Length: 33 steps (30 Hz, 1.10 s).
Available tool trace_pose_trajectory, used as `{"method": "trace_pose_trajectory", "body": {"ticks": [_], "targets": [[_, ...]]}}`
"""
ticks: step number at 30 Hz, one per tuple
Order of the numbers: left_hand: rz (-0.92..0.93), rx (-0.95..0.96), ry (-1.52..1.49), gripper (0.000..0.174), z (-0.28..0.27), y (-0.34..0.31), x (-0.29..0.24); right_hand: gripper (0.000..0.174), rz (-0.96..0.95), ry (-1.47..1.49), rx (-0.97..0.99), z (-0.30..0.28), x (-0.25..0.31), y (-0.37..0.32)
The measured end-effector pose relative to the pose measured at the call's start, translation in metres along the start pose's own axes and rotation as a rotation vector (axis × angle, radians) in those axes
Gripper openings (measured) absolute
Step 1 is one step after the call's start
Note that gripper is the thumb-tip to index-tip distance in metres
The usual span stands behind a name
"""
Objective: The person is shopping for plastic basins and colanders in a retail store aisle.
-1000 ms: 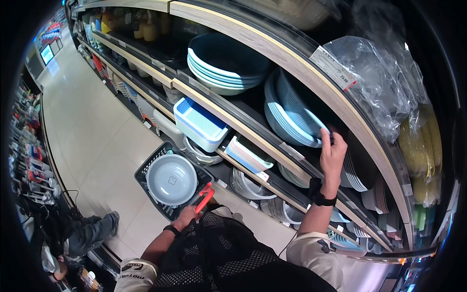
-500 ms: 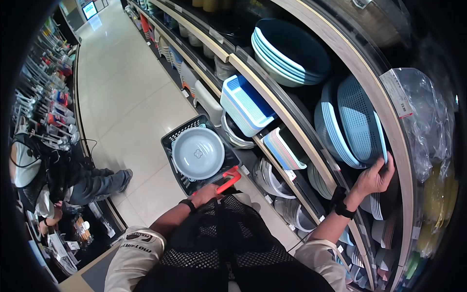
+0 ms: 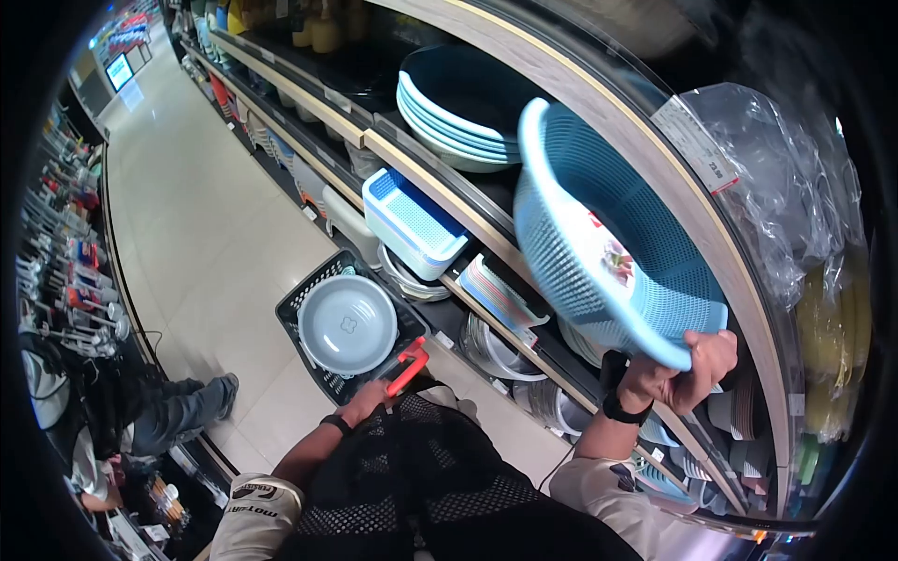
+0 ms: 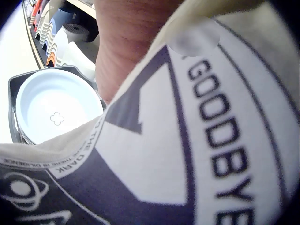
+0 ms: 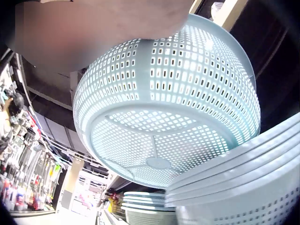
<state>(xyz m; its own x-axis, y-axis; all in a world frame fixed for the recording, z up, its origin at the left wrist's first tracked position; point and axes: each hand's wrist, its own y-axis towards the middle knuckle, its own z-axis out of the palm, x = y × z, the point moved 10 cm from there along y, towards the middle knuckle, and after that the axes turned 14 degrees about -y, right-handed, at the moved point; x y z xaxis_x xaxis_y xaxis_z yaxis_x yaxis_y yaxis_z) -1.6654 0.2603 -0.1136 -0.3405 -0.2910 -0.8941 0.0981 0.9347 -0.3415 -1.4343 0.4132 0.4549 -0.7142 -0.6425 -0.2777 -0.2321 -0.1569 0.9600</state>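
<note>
My right hand grips the near rim of a light-blue perforated plastic colander, which has a printed label inside. The colander is tilted and lifted off the shelf toward me. From below, the right wrist view shows its slotted wall, with a stack of similar pale colanders beneath. Down at my left, my left hand holds the red handle of a black shopping basket. A round grey-blue basin sits in that basket. The left wrist view is mostly filled by a sleeve.
Nested blue tubs stand farther along the same shelf. Rectangular baskets and stacked bowls fill lower shelves. A shelf board with a price tag runs above the colander. Another person is at the left beside hanging utensils.
My right hand has pulled the colander up and out from its stack, tilting it toward me. The left hand keeps its hold on the basket handle. The head view swung sideways and back.
</note>
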Motion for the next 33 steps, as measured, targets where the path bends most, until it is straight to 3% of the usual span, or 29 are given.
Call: {"method": "trace_pose_trajectory", "body": {"ticks": [2, 4, 6, 8, 9, 11, 14, 18, 22, 24, 25, 27, 28, 30, 31, 33], "targets": [[0.084, -0.014, 0.058, 0.032, -0.001, 0.003, 0.004, 0.029, -0.005, -0.009, 0.045, -0.004, 0.017, 0.007], [-0.337, 0.009, -0.275, 0.032, -0.014, -0.011, -0.005, 0.022, -0.1, 0.058, 0.083, -0.011, 0.028, 0.001], [-0.322, -0.057, -0.364, 0.036, -0.039, -0.018, -0.037, 0.015, -0.006, 0.068, 0.068, -0.018, 0.046, 0.006], [-0.21, -0.191, -0.663, 0.04, -0.079, -0.027, -0.079, 0.007, 0.016, 0.23, 0.176, -0.019, 0.061, 0.007], [-0.219, -0.201, -0.661, 0.04, -0.081, -0.033, -0.078, 0.007, 0.024, 0.24, 0.175, -0.023, 0.065, 0.008], [-0.214, -0.237, -0.706, 0.04, -0.104, -0.039, -0.072, 0.016, -0.069, 0.549, 0.406, -0.01, 0.093, 0.002], [-0.208, -0.308, -0.779, 0.039, -0.136, -0.059, -0.061, 0.025, -0.143, 0.772, 0.54, 0.01, 0.135, -0.016], [-0.197, -0.415, -0.884, 0.039, -0.159, -0.062, -0.067, 0.026, -0.165, 0.929, 0.602, 0.016, 0.196, -0.068], [-0.169, -0.509, -0.978, 0.038, -0.194, -0.059, -0.071, 0.031, -0.123, 1.002, 0.67, 0.028, 0.223, -0.088], [-0.152, -0.552, -1.024, 0.038, -0.199, -0.076, -0.065, 0.05, -0.003, 0.94, 0.702, 0.044, 0.218, -0.085], [-0.14, -0.574, -1.049, 0.038, -0.2, -0.083, -0.062, 0.05, -0.006, 0.956, 0.701, 0.046, 0.219, -0.086], [-0.114, -0.618, -1.101, 0.037, -0.203, -0.098, -0.057, 0.078, 0.282, 0.94, 0.77, 0.067, 0.2, -0.098], [-0.101, -0.639, -1.127, 0.037, -0.203, -0.105, -0.054, 0.078, 0.276, 0.955, 0.774, 0.069, 0.207, -0.099], [-0.072, -0.676, -1.18, 0.037, -0.197, -0.122, -0.047, 0.105, 0.731, 1.253, 0.813, 0.086, 0.204, -0.119], [-0.056, -0.692, -1.205, 0.037, -0.192, -0.132, -0.044, 0.105, 0.726, 1.262, 0.819, 0.085, 0.203, -0.129], [-0.026, -0.725, -1.255, 0.037, -0.178, -0.153, -0.037, 0.11, 0.746, 1.404, 1.147, 0.088, 0.215, -0.169]]}}
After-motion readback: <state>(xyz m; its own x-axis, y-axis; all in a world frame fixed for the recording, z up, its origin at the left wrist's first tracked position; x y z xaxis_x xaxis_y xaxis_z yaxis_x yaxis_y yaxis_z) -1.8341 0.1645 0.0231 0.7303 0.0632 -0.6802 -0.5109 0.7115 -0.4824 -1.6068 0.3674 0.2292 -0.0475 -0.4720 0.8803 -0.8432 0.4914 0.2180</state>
